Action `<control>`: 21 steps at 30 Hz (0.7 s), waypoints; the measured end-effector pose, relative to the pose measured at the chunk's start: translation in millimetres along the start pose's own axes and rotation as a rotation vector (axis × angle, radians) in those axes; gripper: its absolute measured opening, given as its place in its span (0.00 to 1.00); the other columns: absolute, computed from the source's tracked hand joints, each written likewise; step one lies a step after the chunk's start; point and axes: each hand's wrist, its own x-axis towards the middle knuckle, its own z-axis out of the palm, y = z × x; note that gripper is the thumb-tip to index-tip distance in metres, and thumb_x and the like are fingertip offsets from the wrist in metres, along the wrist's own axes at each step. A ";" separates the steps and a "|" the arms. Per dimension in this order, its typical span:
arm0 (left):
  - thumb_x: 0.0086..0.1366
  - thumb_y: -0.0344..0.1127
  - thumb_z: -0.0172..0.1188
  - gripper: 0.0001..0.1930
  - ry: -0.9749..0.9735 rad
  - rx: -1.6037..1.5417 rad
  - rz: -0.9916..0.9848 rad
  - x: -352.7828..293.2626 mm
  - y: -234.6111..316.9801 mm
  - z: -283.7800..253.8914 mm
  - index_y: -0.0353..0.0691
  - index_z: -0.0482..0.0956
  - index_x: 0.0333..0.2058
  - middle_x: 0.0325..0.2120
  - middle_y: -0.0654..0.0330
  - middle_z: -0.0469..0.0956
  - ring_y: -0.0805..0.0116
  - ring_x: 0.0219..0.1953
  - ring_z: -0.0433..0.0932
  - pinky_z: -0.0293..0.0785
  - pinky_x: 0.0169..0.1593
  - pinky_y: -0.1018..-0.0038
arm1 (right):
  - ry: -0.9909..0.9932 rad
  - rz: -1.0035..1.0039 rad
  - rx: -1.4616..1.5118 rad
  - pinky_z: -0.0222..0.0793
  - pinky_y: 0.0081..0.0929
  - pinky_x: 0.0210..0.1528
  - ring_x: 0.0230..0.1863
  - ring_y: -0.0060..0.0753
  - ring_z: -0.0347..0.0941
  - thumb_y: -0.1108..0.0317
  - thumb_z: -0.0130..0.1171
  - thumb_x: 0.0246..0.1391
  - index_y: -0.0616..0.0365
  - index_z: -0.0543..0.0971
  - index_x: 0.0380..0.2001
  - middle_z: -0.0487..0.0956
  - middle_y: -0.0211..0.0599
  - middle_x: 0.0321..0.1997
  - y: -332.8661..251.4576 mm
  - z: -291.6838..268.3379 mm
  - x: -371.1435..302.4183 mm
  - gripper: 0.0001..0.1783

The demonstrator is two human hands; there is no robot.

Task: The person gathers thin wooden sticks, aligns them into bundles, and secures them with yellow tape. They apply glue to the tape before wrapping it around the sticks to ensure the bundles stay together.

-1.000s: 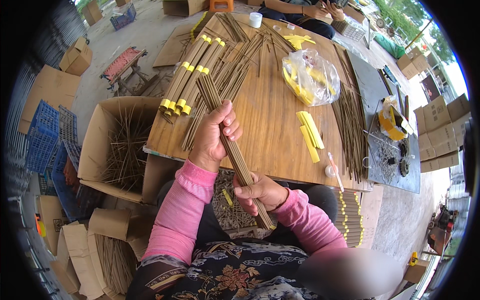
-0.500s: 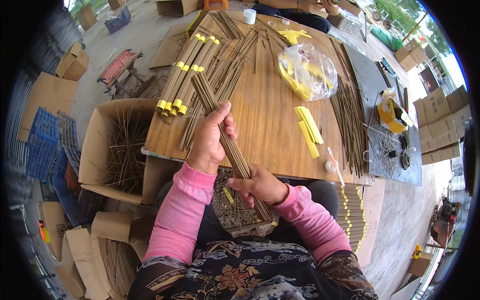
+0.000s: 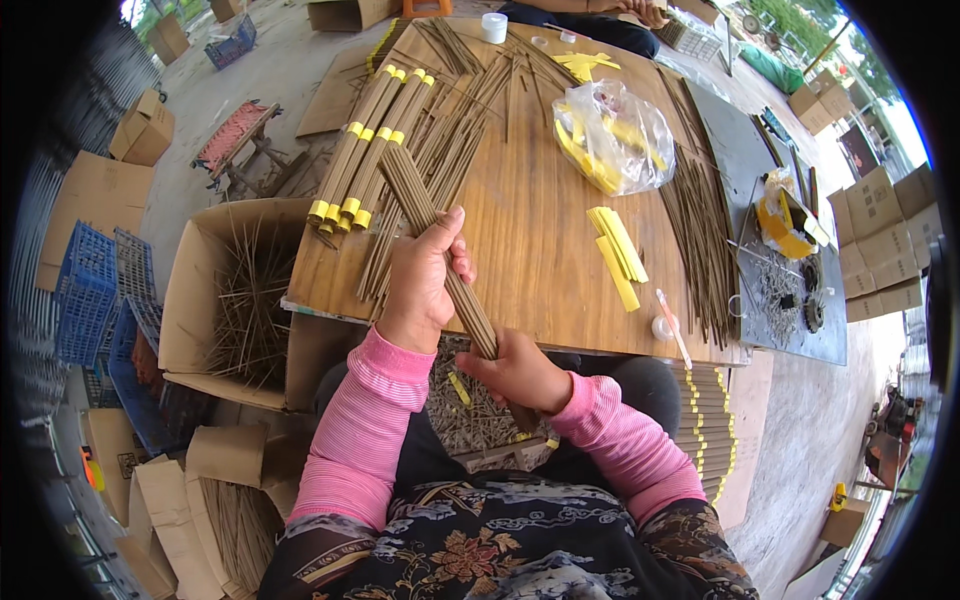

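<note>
A bundle of thin brown incense sticks slants over the table's near edge, its upper end pointing away and to the left. My left hand is wrapped round its middle, thumb lying along the sticks. Lower down, my right hand closes round the bundle near its bottom end, which is partly hidden by the fingers. Beyond my left hand lie several finished bundles banded with yellow paper, stacked beside loose incense sticks. To the right of my hands rests a small pile of yellow paper strips.
On the wooden table sit a clear plastic bag of yellow strips, a white jar and a pink-and-white brush. Loose sticks line its right side. A cardboard box of sticks stands left. Another person's hands show at the far side.
My right hand has turned slightly, its fingers now more hidden behind the bundle's lower end. The left hand keeps its hold, almost unmoved.
</note>
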 end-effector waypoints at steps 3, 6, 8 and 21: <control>0.61 0.36 0.52 0.08 -0.258 -0.286 -0.056 6.2 5.1 -8.1 0.43 0.68 0.25 0.12 0.69 0.63 0.81 0.12 0.60 0.58 0.15 0.82 | -0.262 0.100 0.427 0.59 0.17 0.10 0.09 0.19 0.61 0.66 0.55 0.52 0.59 0.66 0.22 0.66 0.27 0.11 -3.9 -9.3 -2.7 0.12; 0.62 0.36 0.50 0.07 -0.375 -0.342 -0.019 5.7 5.5 -8.0 0.41 0.68 0.26 0.13 0.69 0.63 0.81 0.12 0.60 0.57 0.15 0.82 | -0.370 0.091 0.646 0.60 0.18 0.11 0.09 0.19 0.62 0.66 0.55 0.51 0.59 0.66 0.23 0.67 0.28 0.11 1.1 -9.9 -1.2 0.11; 0.61 0.35 0.52 0.06 -0.259 -0.292 -0.029 6.2 5.5 -5.4 0.42 0.69 0.27 0.13 0.70 0.63 0.81 0.12 0.60 0.57 0.15 0.82 | -0.257 0.051 0.478 0.60 0.18 0.10 0.09 0.20 0.63 0.67 0.55 0.51 0.59 0.66 0.23 0.67 0.28 0.11 0.0 -7.0 -0.6 0.11; 0.58 0.36 0.57 0.07 -0.190 -0.173 0.008 2.7 5.2 -4.0 0.45 0.69 0.25 0.13 0.71 0.63 0.82 0.12 0.60 0.59 0.16 0.83 | -0.099 0.050 0.204 0.61 0.19 0.10 0.08 0.21 0.64 0.67 0.56 0.50 0.60 0.66 0.24 0.67 0.27 0.12 -4.5 -5.8 -0.2 0.11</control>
